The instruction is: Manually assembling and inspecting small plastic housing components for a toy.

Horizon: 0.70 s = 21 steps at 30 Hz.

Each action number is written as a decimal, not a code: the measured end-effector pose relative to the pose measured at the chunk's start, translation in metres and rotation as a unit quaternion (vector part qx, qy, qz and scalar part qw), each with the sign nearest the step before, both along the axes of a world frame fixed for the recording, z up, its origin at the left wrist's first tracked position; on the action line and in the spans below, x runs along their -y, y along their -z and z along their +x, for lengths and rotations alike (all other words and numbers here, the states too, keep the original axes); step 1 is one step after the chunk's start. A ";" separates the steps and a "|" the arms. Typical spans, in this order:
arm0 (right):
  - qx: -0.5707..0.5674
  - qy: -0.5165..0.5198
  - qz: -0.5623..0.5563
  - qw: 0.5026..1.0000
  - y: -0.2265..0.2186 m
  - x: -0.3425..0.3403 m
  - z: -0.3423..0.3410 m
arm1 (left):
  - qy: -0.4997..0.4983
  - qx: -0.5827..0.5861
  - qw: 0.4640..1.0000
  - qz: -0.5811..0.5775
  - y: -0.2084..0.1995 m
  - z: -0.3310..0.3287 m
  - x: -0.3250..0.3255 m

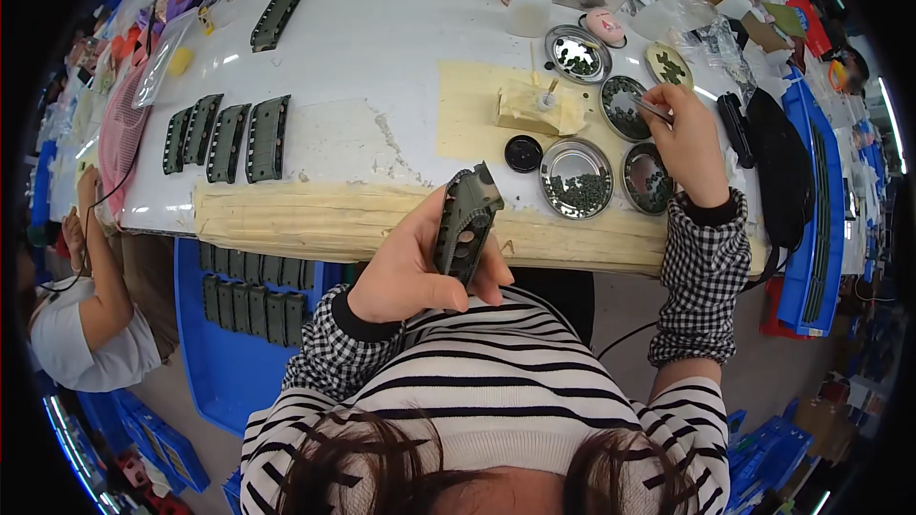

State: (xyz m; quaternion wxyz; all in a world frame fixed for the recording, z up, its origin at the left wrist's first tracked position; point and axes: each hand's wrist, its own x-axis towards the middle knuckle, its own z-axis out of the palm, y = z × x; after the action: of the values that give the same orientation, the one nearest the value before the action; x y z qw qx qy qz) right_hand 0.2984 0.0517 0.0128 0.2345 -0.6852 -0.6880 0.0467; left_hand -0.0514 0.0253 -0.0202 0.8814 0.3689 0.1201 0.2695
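My left hand (405, 272) is wrapped round a dark green model tank hull (468, 219), held tilted in front of my chest with round wheel shapes showing on its side. My right hand (699, 148) pinches metal tweezers (655, 112), whose tips reach over a round metal dish (606, 95) of small dark green parts. Below that wrist, another metal dish (627, 193) holds similar pieces. Beside it to the left, a larger metal dish (551, 202) contains many tiny green parts. Whether the tweezers grip a piece is too small to tell.
Several green hulls (227, 143) stand at the table's left. A taped block (523, 107) carries a small bottle, near a black lid (523, 154). A white squeeze bottle (528, 11) stands behind. Below the padded edge, a blue crate (215, 362) holds more hulls. Another person (95, 324) sits left.
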 end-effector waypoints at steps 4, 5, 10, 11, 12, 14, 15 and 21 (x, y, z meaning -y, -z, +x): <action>-0.026 0.012 -0.101 0.994 0.000 -0.018 0.003 | -0.031 -0.008 0.998 -0.056 0.001 0.002 0.005; -0.016 0.012 -0.126 0.992 -0.001 -0.022 0.005 | -0.043 -0.010 0.995 -0.089 -0.002 0.003 0.006; 0.000 -0.015 -0.085 0.996 0.005 -0.021 0.010 | -0.107 -0.069 0.988 -0.091 -0.016 0.008 0.008; 0.008 -0.016 -0.077 0.997 0.007 -0.021 0.009 | -0.123 -0.080 0.985 -0.093 -0.016 0.009 0.008; 0.028 -0.025 -0.062 0.997 0.008 -0.021 0.010 | -0.132 -0.081 0.984 -0.088 -0.017 0.011 0.008; 0.067 -0.042 -0.033 0.996 0.011 -0.020 0.012 | -0.151 -0.083 0.982 -0.077 -0.017 0.013 0.007; 0.081 -0.054 -0.010 0.995 0.013 -0.021 0.013 | -0.150 -0.086 0.982 -0.073 -0.018 0.013 0.007; -0.077 -0.085 0.065 0.991 -0.018 -0.006 -0.012 | -0.186 -0.081 0.979 0.028 -0.029 0.019 0.011</action>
State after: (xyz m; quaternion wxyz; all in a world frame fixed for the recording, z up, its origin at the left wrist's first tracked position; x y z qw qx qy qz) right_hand 0.2867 0.0574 0.0306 0.3260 -0.6018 -0.7253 0.0741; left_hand -0.0328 0.0148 0.0087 0.7926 0.3849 0.2502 0.4013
